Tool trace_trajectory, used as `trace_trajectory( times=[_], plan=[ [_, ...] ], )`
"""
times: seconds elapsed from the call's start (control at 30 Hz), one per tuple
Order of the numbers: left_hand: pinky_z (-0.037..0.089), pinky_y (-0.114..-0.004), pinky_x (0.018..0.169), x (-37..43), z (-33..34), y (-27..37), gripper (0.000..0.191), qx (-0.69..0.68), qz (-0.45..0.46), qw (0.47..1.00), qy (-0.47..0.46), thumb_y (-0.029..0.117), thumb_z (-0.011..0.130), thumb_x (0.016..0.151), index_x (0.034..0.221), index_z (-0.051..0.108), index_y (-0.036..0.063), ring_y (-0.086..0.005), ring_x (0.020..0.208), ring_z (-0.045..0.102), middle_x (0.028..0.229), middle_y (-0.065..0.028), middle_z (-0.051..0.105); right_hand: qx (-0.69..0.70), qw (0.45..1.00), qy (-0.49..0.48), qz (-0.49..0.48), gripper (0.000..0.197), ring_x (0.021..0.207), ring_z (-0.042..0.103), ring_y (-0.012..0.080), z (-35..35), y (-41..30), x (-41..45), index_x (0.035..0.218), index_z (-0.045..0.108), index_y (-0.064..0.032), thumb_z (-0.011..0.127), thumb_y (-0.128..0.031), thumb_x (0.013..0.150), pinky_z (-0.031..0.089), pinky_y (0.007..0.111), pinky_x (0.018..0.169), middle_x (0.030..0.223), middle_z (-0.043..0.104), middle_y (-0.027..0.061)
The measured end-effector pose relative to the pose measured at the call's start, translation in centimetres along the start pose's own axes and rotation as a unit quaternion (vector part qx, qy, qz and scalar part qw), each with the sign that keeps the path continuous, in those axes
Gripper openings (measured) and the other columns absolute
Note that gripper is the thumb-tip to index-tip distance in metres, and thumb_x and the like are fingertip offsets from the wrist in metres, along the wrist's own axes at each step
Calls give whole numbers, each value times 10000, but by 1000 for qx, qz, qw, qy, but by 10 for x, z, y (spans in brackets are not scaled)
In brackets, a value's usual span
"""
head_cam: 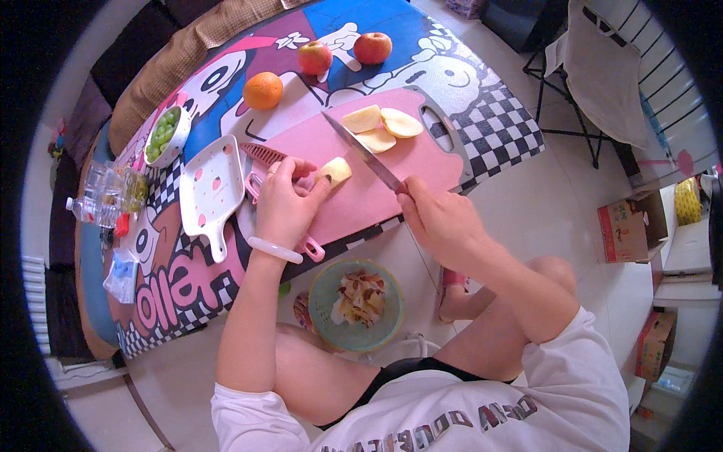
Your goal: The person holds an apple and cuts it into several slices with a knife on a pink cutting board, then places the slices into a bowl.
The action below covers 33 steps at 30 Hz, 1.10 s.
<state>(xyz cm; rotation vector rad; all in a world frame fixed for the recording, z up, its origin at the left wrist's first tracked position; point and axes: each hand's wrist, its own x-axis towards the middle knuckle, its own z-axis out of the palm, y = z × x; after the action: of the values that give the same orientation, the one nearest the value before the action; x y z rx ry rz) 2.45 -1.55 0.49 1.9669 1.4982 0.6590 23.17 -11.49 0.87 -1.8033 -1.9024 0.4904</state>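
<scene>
My right hand (pixel 443 226) grips a kitchen knife (pixel 364 155) by its handle. Its blade slants up and left over the pink cutting board (pixel 361 209). My left hand (pixel 294 198), wearing a ring and a pale bangle, holds a peeled apple piece (pixel 337 169) on the board, the thumb resting against it. Beyond the blade lie several pale cut apple pieces (pixel 402 122), flat faces showing on some. Partly hidden beneath my left hand are a pink slotted tool (pixel 262 152) and a pink-handled utensil (pixel 312 248).
A strawberry-patterned dish (pixel 212 186) stands left of the board. Past it are a bowl of green grapes (pixel 164 135) and a plastic bottle (pixel 96 212). An orange (pixel 263 90) and two apples (pixel 315 57) sit farther back. Below the table edge, a green basket (pixel 322 322) holds peelings.
</scene>
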Motion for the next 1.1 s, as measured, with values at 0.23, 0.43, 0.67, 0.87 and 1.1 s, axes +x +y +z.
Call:
trace_trajectory(
  times=[0.23,0.43,0.67,0.87,1.1],
  plan=[
    [521,-301,682,-9,2,9,311,32,70,997,31,144,730,719,949,575,4,-183,708,645,909,-105,615,-101,994,-26,-29,144,548,637,323,0,-21,-10,878,481,-25,477,-168,897,490,434,486,585,609,145],
    [526,-309,682,-8,8,5,309,62,87,993,50,139,728,721,951,567,9,-196,730,657,917,-112,621,-146,987,-52,-35,111,562,654,297,0,-31,-11,898,498,-18,494,-121,857,496,403,486,595,626,140],
    [519,-337,680,-6,10,6,304,39,66,996,42,147,726,699,924,571,15,-203,712,648,912,-117,618,-150,987,-34,-46,148,551,648,305,4,-29,-12,952,512,-10,496,-99,835,494,402,494,584,622,140],
    [516,-331,675,-5,13,4,296,46,78,995,42,165,726,710,917,573,20,-195,721,645,897,-104,617,-160,986,-28,-48,155,504,599,317,9,-27,-10,884,456,-31,471,-178,929,450,420,462,535,573,125],
    [513,-321,664,-7,9,7,290,40,65,996,39,163,729,698,907,577,31,-183,683,618,867,-93,612,-157,984,-70,-50,118,540,619,343,7,-28,-7,859,444,-5,499,-109,860,463,446,476,562,590,167]
  ],
)
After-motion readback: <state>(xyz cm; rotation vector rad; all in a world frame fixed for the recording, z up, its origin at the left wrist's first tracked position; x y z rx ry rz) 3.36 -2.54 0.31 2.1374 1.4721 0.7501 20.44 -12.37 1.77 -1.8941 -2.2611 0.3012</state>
